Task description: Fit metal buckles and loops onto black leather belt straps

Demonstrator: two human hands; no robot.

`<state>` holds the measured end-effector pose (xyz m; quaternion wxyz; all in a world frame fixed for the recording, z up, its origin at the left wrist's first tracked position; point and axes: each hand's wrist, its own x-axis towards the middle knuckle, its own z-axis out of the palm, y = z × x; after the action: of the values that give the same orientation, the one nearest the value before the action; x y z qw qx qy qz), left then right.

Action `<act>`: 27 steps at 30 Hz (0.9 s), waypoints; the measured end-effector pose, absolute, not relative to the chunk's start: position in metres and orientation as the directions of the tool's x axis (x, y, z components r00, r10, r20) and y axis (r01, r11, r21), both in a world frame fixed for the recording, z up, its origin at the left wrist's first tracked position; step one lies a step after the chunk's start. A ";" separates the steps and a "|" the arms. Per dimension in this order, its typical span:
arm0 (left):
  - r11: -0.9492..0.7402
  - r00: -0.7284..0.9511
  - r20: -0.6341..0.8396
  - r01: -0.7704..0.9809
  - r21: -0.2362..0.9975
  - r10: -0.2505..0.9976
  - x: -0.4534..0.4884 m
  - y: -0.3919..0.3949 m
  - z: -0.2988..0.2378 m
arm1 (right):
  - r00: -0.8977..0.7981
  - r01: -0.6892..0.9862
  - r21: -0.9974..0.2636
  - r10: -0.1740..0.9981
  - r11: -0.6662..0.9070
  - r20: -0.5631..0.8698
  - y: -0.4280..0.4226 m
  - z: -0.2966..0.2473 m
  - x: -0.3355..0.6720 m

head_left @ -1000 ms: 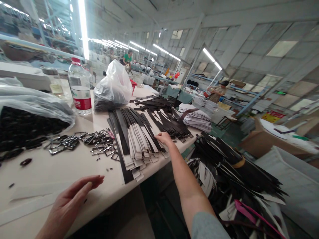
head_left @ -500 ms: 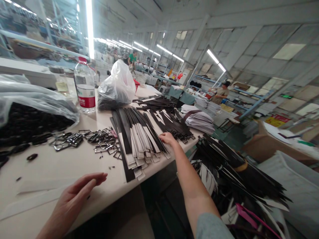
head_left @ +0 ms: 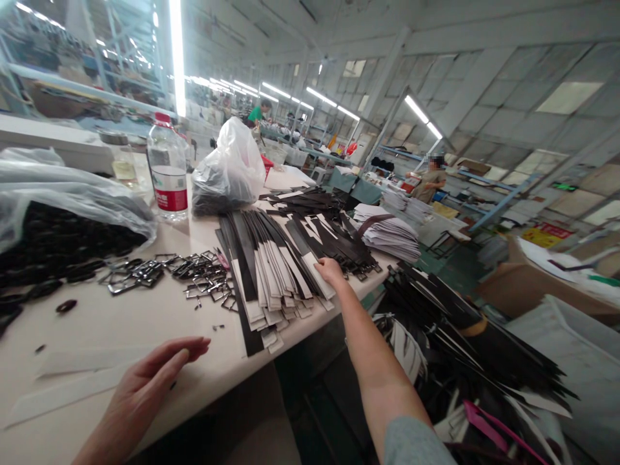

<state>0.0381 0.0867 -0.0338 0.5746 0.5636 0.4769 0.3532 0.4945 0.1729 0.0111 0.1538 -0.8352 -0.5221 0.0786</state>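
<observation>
My right hand [head_left: 331, 272] reaches to the right side of a fanned pile of strips [head_left: 271, 274], black with white ends. Its fingers are closed on the edge of one black strip with a white end [head_left: 316, 276], lying beside the pile. My left hand [head_left: 157, 376] hovers near the table's front edge, fingers stretched out with nothing visible in them. Two pale strips [head_left: 72, 395] lie beside and partly behind the left hand. Dark metal rectangular buckles [head_left: 210, 274] are heaped left of the pile, with a few small metal pieces [head_left: 219, 327] nearer the edge.
Behind the buckles stand a red-capped bottle [head_left: 168, 168] and a knotted plastic bag [head_left: 230, 171]. A larger bag of black pieces [head_left: 72, 226] lies at the left. More black strips [head_left: 334, 242] and a white stack [head_left: 387, 231] sit farther right. Bundled strips [head_left: 465, 323] fill the space beside the table.
A black strip with a white end now lies at my right hand's fingers, where bare table showed before. My left hand has barely moved.
</observation>
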 end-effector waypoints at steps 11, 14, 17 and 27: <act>0.081 0.310 -0.077 -0.001 0.997 0.948 0.046 0.083 -0.018 | 0.153 0.874 -0.479 0.890 0.080 0.429 0.154 0.075 0.413; 0.082 0.312 -0.055 -0.074 0.994 0.948 0.050 0.083 -0.015 | 0.060 0.760 -0.575 0.848 0.304 0.527 0.140 0.095 0.378; 0.071 0.312 -0.024 -0.141 0.987 0.950 0.052 0.084 -0.012 | 0.026 0.530 -0.725 0.846 0.440 0.533 0.124 0.104 0.344; -0.384 0.389 0.332 0.062 0.921 0.859 0.030 0.058 -0.004 | -0.316 0.706 -0.662 0.948 0.251 0.022 0.105 0.031 0.266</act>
<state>0.0304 0.0579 -0.0044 0.4477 0.7029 0.3279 0.4449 0.2662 0.1052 0.0314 0.2152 -0.5435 -0.7610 0.2813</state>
